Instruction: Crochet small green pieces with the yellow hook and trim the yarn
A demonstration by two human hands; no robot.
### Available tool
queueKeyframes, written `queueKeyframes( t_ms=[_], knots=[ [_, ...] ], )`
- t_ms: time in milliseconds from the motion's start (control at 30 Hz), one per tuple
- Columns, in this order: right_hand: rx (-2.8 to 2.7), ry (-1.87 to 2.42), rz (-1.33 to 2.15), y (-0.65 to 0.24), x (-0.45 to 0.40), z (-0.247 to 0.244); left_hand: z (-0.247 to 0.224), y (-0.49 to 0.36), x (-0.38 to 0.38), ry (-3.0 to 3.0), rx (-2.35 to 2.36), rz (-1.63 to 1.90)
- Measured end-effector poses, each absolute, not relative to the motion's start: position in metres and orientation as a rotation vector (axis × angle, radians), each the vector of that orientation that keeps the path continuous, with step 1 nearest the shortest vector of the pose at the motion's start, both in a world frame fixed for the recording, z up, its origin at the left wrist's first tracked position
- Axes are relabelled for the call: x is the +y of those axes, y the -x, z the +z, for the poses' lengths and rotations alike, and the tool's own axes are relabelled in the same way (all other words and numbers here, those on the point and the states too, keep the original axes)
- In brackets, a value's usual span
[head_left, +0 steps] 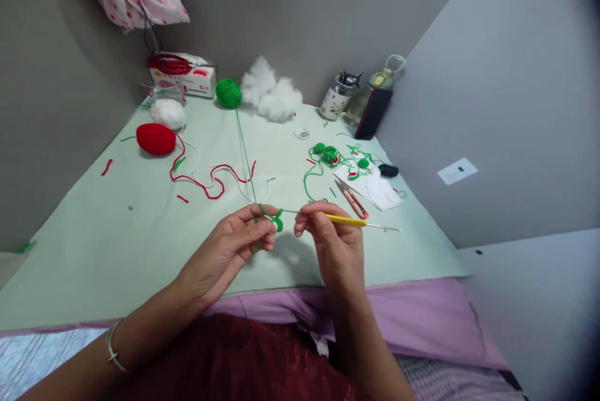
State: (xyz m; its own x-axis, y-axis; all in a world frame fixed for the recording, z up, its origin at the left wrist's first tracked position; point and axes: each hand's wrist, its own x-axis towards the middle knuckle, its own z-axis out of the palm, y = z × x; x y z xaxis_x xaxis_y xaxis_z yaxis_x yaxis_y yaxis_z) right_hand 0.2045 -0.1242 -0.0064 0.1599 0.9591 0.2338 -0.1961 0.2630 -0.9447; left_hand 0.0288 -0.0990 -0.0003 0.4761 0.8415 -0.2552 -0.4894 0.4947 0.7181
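Observation:
My left hand [246,232] pinches a small green crochet piece [279,222] between thumb and fingers. Green yarn [245,154] runs from this hand back across the table to a green yarn ball [228,94]. In my right hand [334,238] is a crochet hook [347,220] with a yellow handle and metal ends, gripped like a pen. The hook's left tip meets the green piece at its upper edge; its other end sticks out to the right. Fingers partly cover the green piece.
Snips [352,197] with orange handles lie right of my hands, near white tissue [377,190] and small green crocheted pieces [330,154]. Further back are white stuffing [272,92], a red yarn ball [155,139], white yarn [169,113], a pen cup [334,103] and a phone [374,113].

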Motion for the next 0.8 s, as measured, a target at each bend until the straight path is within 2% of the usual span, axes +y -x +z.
queueKeyframes(
  t_ms=[333,433,600,800],
  knots=[
    [-1.300,1.060,0.577,-0.198,-0.133,0.005,0.000,-0.028,-0.098,-0.613,0.655,0.867],
    [-1.194,1.074,0.618,-0.200,-0.132,0.004,0.000,-0.028,-0.097,-0.614,0.666,0.874],
    [-1.085,0.973,0.879,-0.202,-0.131,0.002,0.000,-0.028,-0.097,-0.632,0.665,0.879],
    [-1.115,1.034,0.709,-0.198,-0.131,0.005,0.000,-0.029,-0.097,-0.615,0.669,0.875]
  ],
)
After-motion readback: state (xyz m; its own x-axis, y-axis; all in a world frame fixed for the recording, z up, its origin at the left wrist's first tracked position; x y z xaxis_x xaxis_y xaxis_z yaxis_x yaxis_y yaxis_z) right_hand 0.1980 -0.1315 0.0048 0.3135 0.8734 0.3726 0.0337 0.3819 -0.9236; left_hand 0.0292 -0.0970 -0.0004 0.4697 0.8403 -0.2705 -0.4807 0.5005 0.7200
